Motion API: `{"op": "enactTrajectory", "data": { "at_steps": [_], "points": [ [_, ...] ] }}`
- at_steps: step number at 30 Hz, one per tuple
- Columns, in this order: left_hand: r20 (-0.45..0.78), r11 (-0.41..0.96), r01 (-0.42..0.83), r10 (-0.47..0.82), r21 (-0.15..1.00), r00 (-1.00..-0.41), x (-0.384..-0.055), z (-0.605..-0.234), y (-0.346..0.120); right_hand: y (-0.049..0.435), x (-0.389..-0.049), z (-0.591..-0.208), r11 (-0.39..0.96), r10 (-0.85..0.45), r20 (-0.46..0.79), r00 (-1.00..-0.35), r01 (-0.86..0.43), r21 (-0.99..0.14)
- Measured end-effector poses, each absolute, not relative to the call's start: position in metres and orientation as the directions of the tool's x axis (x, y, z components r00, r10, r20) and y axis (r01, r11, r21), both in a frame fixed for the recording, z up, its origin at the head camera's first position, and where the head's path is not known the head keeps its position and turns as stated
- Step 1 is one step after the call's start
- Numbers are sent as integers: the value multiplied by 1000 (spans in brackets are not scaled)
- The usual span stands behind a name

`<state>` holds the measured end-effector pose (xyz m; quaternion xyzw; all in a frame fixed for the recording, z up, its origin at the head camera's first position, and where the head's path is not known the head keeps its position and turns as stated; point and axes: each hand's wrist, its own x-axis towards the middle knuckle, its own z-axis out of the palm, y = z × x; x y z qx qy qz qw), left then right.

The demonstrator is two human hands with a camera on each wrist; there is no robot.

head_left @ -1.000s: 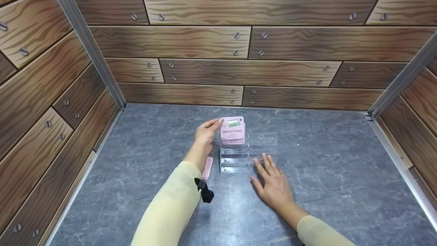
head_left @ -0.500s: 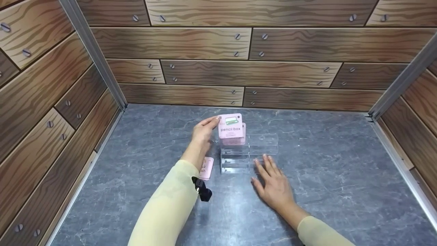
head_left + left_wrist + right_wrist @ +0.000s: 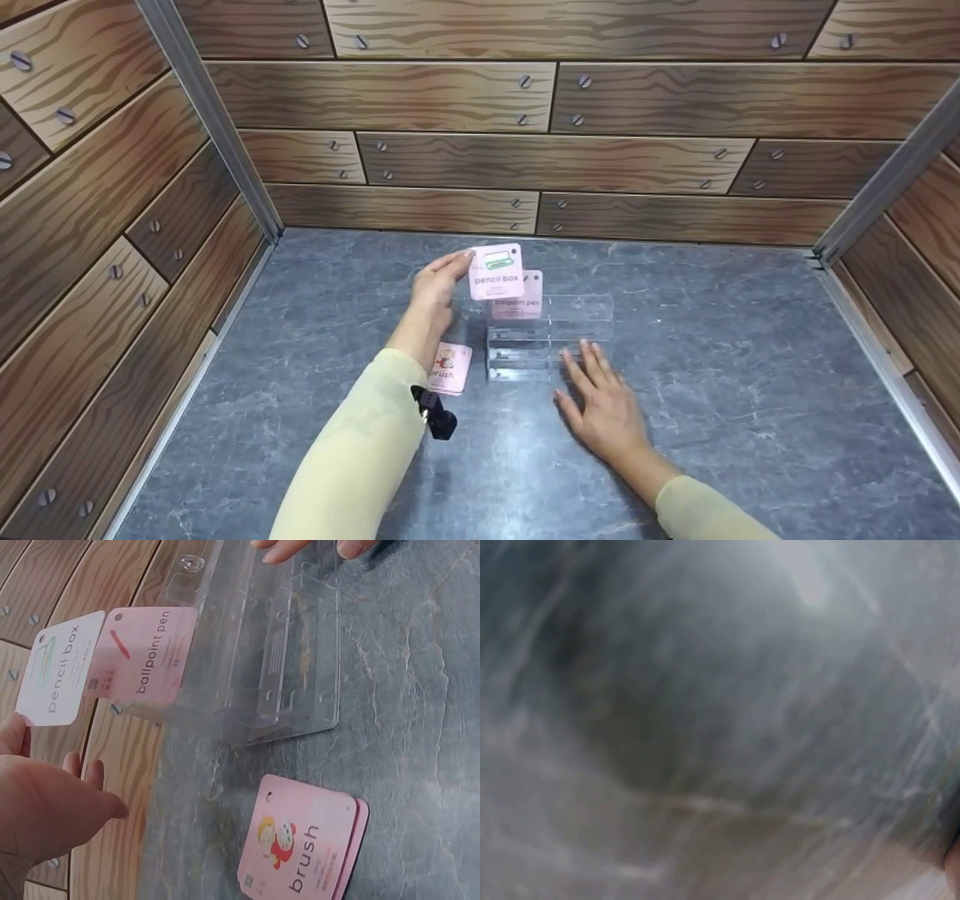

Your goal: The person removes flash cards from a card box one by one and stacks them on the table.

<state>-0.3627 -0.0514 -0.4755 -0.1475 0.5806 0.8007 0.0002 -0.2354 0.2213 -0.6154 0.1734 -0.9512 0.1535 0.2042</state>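
Note:
Between thumb and fingers, my left hand (image 3: 435,291) pinches the pink "pencil box" card (image 3: 496,271) at its upper left corner. Behind and right of it, a "ballpoint pen" card (image 3: 147,652) stands upright in the back left of a clear tiered rack (image 3: 517,352). The held card looks apart from the rack in the head view. My right hand (image 3: 606,409) lies with fingers spread, its fingertips at the rack's front right. A small stack of cards, topped by a "brush" card (image 3: 300,836), lies left of the rack, partly behind my left wrist in the head view.
The grey marbled tabletop (image 3: 750,375) is bounded by wood-patterned walls (image 3: 450,97) at the back and both sides. A black wrist camera (image 3: 435,412) sits on the left sleeve. The right wrist view shows mostly blurred tabletop.
My left hand has moved left and slightly up with the "pencil box" card, uncovering more of the "ballpoint pen" card and the "brush" stack. My right hand stays put.

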Motion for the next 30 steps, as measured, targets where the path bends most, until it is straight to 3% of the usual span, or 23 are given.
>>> {"op": "enactTrajectory", "data": {
  "at_steps": [13, 30],
  "points": [
    [-247, -352, -164, -204, 922, -947, -360, -476, -68, 222, -236, -615, 892, -264, 420, -868, -386, -237],
    [-269, -244, -217, -204, 945, -941, -353, -478, -97, 222, -236, -615, 894, -264, 416, -870, -382, -233]
  ]
}}
